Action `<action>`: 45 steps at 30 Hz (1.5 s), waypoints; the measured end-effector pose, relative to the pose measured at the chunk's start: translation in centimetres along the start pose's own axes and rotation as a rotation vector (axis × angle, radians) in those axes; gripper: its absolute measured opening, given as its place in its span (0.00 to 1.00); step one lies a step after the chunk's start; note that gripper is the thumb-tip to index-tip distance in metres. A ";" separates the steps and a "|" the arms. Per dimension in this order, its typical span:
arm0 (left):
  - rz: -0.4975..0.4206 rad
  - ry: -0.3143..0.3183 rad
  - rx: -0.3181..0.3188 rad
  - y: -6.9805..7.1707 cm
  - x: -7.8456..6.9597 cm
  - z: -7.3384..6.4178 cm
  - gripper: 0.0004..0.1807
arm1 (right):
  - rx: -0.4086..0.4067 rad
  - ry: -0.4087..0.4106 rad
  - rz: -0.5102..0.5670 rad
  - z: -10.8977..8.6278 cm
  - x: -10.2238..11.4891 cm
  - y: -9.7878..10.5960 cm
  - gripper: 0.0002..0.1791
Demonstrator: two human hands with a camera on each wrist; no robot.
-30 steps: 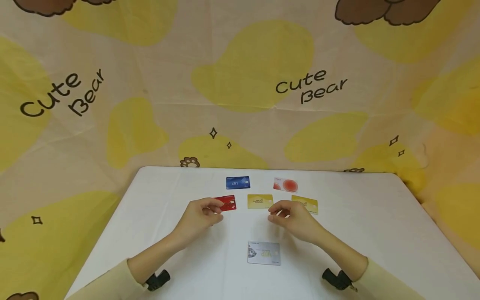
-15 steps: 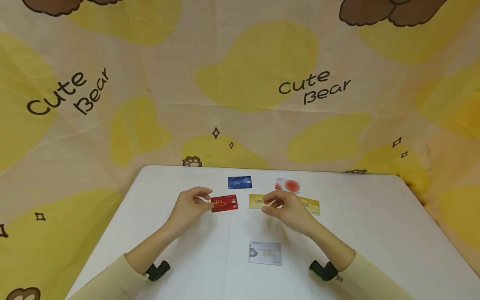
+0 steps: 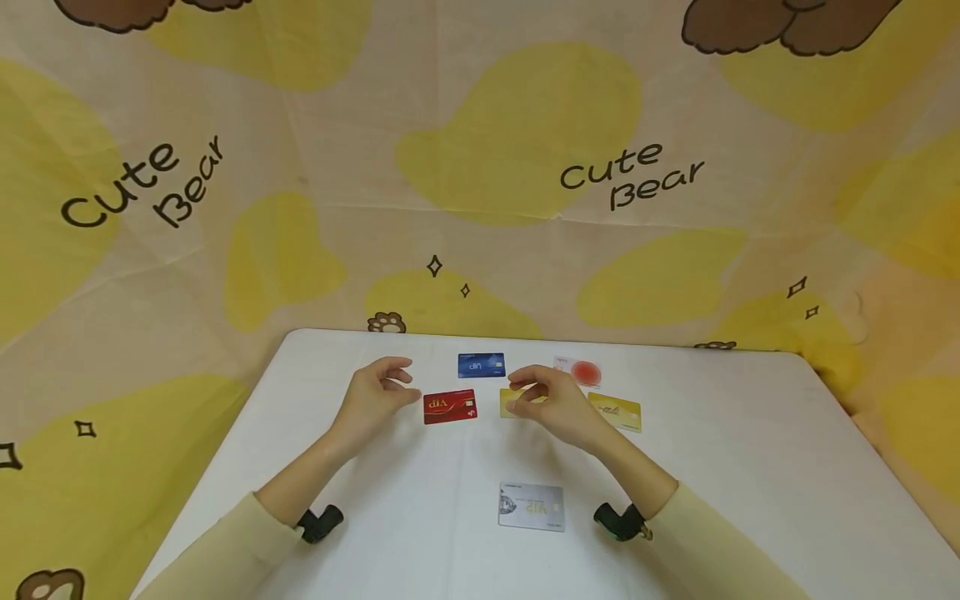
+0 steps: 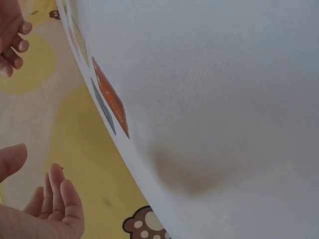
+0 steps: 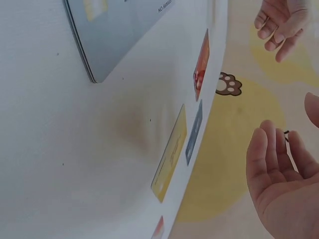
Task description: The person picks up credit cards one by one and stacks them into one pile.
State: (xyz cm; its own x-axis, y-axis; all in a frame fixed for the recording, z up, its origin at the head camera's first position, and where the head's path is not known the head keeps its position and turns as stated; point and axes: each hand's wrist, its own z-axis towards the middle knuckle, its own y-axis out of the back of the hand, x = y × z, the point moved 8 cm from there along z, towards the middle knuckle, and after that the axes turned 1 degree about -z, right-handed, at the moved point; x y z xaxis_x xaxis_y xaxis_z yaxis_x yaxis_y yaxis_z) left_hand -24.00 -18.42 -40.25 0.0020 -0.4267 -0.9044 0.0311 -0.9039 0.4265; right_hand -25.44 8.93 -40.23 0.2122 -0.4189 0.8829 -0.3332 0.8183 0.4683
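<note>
left hand [image 3: 375, 397]: raised above the white rectangular table [image 3: 750, 467], thumb and fingers apart, near the left end of the red plastic vip card [image 3: 450, 407].
right hand [image 3: 557, 404]: raised, thumb and fingers apart, partly hiding a gold plastic card [image 3: 506, 398] from the head view.
far edge: blue plastic vip card [image 3: 482, 365], left; white plastic card with red discs [image 3: 586, 373], right.
toward right edge: second gold card [image 3: 617, 412].
nearest the person: silver vip card [image 3: 531, 507].

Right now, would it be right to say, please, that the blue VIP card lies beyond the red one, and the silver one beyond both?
Not quite: the head view shows the silver VIP card nearer than the blue VIP card and the red VIP card.
</note>
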 end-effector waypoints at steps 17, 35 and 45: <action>0.018 0.048 0.011 0.4 1.5 1.5 0.29 | 0.074 -0.029 0.049 2.9 -0.7 -2.4 0.25; 0.057 0.199 0.135 -1.7 4.2 2.8 0.34 | 0.127 -0.131 0.070 5.5 -2.1 -5.3 0.31; 0.056 0.209 0.159 -2.6 5.0 3.3 0.27 | 0.115 -0.210 0.040 6.1 -2.5 -6.3 0.31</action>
State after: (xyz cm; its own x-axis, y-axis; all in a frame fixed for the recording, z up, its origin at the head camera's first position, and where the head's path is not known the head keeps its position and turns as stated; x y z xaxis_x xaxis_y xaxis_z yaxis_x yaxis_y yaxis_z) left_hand -27.34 -18.28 -45.85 0.2059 -0.4760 -0.8550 -0.1322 -0.8792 0.4576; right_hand -29.52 2.43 -45.14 0.0052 -0.4695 0.8829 -0.4422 0.7908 0.4231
